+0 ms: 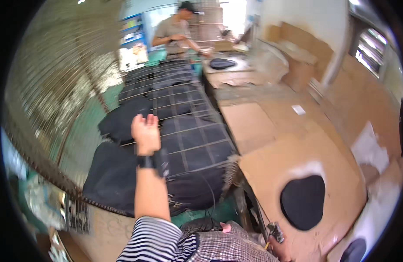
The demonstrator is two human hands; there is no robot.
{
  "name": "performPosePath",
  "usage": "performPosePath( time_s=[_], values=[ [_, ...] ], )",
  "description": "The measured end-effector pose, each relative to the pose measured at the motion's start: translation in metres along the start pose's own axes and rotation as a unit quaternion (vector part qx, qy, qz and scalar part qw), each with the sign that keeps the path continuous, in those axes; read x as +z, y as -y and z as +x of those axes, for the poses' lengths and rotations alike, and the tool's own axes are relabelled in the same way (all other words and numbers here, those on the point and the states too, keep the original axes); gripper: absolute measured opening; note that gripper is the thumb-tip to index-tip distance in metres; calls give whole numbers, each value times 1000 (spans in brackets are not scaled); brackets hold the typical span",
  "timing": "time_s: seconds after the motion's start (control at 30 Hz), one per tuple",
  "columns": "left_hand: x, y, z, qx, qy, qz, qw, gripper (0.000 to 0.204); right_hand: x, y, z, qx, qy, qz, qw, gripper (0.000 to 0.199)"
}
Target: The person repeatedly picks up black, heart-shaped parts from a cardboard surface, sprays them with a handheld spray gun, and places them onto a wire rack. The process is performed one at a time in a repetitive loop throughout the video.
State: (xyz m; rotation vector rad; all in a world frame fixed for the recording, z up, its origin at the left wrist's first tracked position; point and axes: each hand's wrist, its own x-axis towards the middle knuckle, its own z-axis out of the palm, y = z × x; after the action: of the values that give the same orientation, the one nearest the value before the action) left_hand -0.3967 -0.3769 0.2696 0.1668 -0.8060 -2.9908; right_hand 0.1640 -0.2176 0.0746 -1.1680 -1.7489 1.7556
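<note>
My left hand (146,133) reaches over a metal wire rack (197,126) covered with black fabric-like pieces (123,117). Its fingers point away from me, a little apart, and I see nothing in them. A dark band circles that wrist. At the lower right, by the near table edge, my right hand (280,249) is closed around a small grey metal tool (275,232), whose kind I cannot make out. To the right of that hand, a rounded black pad (302,202) lies flat on the cardboard-covered table (341,174).
Across the far end stands another person (173,35), near a second black pad (222,63) on the table. A wire mesh panel (57,100) rises at the left. Cardboard sheets (306,56) lean at the right wall. A small white paper (298,109) lies on the table.
</note>
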Motion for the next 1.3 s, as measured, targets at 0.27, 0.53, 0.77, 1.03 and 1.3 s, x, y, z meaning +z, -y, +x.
performPosePath(
  time_s=[0.27,0.53,0.77,1.03,1.3],
  values=[
    [15,56,-150,-134,297,54,944,22,-85,61,-92,-26,-184,-25,982,39],
    [36,188,-287,-353,320,134,869,24,-131,82,-180,-1,-279,76,957,44],
    [22,238,-331,-455,338,190,802,21,-102,116,-194,-49,-386,90,917,44],
    [1,266,-320,-503,322,229,769,20,-70,135,-212,12,-334,99,937,43],
    [-13,270,-299,-520,314,258,751,20,-44,151,-148,-47,-364,132,921,45]
  ],
)
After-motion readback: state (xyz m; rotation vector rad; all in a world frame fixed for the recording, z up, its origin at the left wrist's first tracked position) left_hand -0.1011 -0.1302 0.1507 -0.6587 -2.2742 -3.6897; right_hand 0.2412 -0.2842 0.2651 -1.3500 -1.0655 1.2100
